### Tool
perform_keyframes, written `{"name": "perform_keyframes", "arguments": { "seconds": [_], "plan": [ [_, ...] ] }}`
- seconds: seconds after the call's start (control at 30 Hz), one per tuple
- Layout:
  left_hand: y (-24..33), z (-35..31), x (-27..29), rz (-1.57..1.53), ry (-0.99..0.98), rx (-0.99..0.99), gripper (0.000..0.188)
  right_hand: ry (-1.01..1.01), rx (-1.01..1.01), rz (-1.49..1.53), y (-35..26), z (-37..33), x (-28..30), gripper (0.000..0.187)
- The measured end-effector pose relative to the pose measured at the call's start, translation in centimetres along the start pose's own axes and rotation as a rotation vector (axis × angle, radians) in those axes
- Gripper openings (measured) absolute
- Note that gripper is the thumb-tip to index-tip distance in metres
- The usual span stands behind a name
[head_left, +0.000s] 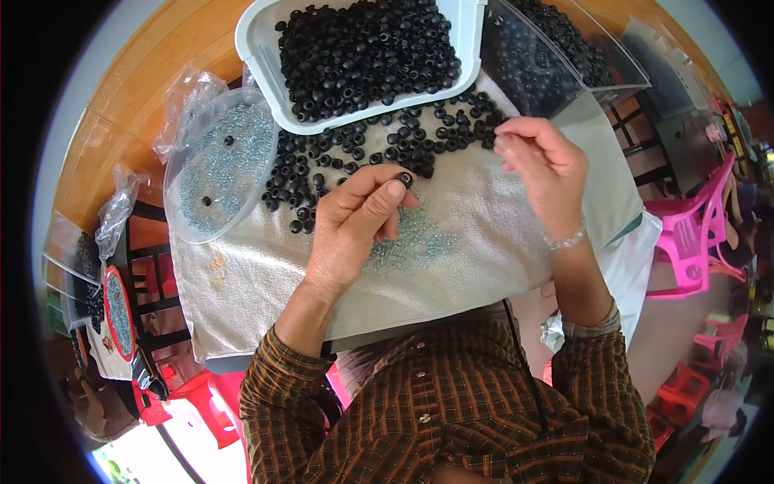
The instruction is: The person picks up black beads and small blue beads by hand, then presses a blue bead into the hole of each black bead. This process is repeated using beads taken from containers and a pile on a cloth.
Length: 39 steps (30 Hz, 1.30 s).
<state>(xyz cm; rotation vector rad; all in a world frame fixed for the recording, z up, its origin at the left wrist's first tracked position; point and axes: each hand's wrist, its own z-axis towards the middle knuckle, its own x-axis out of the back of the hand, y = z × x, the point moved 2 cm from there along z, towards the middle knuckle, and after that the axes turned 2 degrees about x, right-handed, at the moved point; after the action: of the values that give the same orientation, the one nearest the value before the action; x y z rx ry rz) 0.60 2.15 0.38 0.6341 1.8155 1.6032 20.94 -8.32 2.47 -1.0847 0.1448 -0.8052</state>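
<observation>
My left hand (347,226) is closed, with thumb and forefinger gripping a small round black piece with a hole (405,179) above the towel. Off to the right, my right hand (552,173) is raised with thumb and forefinger pinched together. Its fingertips are beside the edge of the loose black pieces (415,143); whatever they hold, if anything, is too small to make out. A scatter of tiny clear bluish beads (419,242) lies on the pale towel (266,282), just right of my left hand and partly hidden by it.
A white tub (310,127) heaped with black pieces stands at the far side. Left of it, a round clear container (172,181) holds bluish beads and two black pieces. A clear box (609,86) of black pieces is at far right. Pink chair (693,234) stands right.
</observation>
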Motion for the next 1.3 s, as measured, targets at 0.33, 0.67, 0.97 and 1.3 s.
{"name": "perform_keyframes", "arguments": {
  "seconds": [0.33, 0.67, 0.97, 1.3],
  "plan": [
    [-0.2, 0.0, -0.1, 0.014, -0.108, 0.022, 0.021, -0.192, 0.047, -0.746, 0.5, -3.7, 7.4, 0.014],
    [-0.1, -0.1, -0.3, 0.050, -0.085, 0.027, 0.022, -0.300, 0.056, -0.646, 1.6, -3.9, 5.8, 0.017],
    [0.0, -0.5, -0.1, 0.055, -0.085, 0.014, 0.021, -0.291, 0.047, -0.615, -0.6, -3.8, 5.5, 0.017],
    [0.0, -0.3, -0.2, 0.043, -0.129, 0.020, 0.020, -0.368, 0.325, -0.970, -0.7, -4.7, 5.0, 0.007]
  ]
}}
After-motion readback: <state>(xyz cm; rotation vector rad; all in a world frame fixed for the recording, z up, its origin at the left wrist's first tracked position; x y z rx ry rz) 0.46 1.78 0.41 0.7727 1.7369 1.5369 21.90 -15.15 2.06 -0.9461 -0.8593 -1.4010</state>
